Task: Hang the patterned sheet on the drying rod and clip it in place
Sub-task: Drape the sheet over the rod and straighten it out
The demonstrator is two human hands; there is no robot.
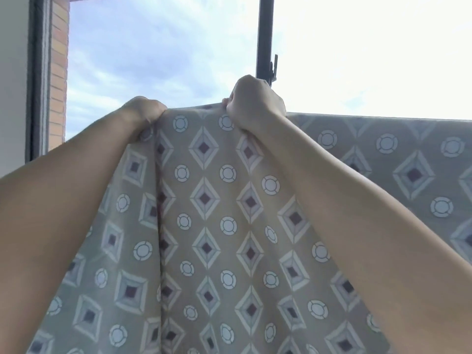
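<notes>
Head view, and both arms are up! The left hand (pixel 145 108) bunches the top edge of the patterned sheet (pixel 217 213) in a curled fist at centre-left. The right hand (pixel 252 100) clutches the same edge just right of centre, fingers wrapped tight round the cloth.

The sheet fills the lower two-thirds of the frame. At the right its top runs in a straight, level line, so that stretch looks already draped over the drying rod, though the rod itself is hidden under the fabric. The part between the hands is raised above that line, so I'd call the hanging partly done, with spreading and all the clipping left. No clip shows on the sheet.

The count: one sheet, two hands, one dark upright post (pixel 265 34) at upper centre, and one small dark fitting (pixel 274 69) on it, peg or latch, I can't tell. One brick wall (pixel 59 60) stands at upper left, with sky behind.
</notes>
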